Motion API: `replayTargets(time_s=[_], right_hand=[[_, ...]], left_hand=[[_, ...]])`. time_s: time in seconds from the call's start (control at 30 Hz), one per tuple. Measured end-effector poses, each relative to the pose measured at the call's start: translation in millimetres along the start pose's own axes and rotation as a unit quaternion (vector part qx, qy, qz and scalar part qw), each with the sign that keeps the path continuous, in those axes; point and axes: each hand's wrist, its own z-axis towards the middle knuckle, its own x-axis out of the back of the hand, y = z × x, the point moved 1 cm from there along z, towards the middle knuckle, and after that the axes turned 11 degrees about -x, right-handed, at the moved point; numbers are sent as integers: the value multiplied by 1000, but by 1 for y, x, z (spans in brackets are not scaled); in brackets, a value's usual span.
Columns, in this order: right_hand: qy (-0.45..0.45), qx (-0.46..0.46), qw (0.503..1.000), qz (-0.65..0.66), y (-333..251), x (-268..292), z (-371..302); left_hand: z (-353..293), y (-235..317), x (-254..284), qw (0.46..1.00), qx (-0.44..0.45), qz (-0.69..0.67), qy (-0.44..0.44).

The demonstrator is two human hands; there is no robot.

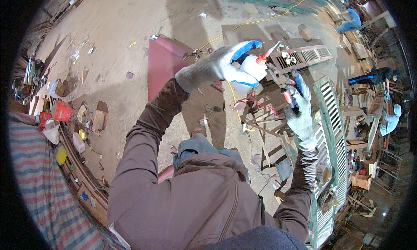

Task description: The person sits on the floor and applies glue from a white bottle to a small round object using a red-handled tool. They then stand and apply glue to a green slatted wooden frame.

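Head view, 1 frame. Both hands gloved in grey knit with blue coating, raised in front of the chest over a workshop floor.

Left hand (226, 67): sits at about 12 o'clock from the frame centre. Fingers wrapped tight around a small white bottle (253, 67), which has a thin red nozzle (267, 53) pointing up and toward 2 o'clock. The blue fingertip curls over the top of the bottle.

Right hand (299, 109): at about 3 o'clock from centre, just beside and below the bottle. Fingers closed around the red and blue handles of a pair of pliers (282, 82). The metal head of the pliers points toward 10 o'clock and ends near the bottle's nozzle; whether they touch cannot be told.

Surroundings: a green louvred shutter (336, 132) runs from 2 o'clock down to 5 o'clock, under the right forearm. A second slatted panel (304, 55) lies at 1 o'clock, behind the bottle. A dark red sheet (163, 67) lies on the dirt floor at 11 o'clock. A yellow cord (256, 20) crosses the floor at 12 o'clock. A red box (62, 111) and scattered clutter sit at 9 o'clock beside a striped cloth (39, 185).
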Motion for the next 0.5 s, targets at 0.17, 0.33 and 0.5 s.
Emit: replayTargets(time_s=[0.17, 0.33, 0.5], right_hand=[[-38, 26, 999, -13, -19, 20, -2], [-52, 16, 998, 31, -22, 27, -9], [-124, 13, 985, 117, -30, 26, -13]], left_hand=[[2, 22, 9, 994, 25, -46, -94], [-7, 32, 15, 979, 20, -143, -145], [-17, 40, 21, 965, 50, -195, -168]])
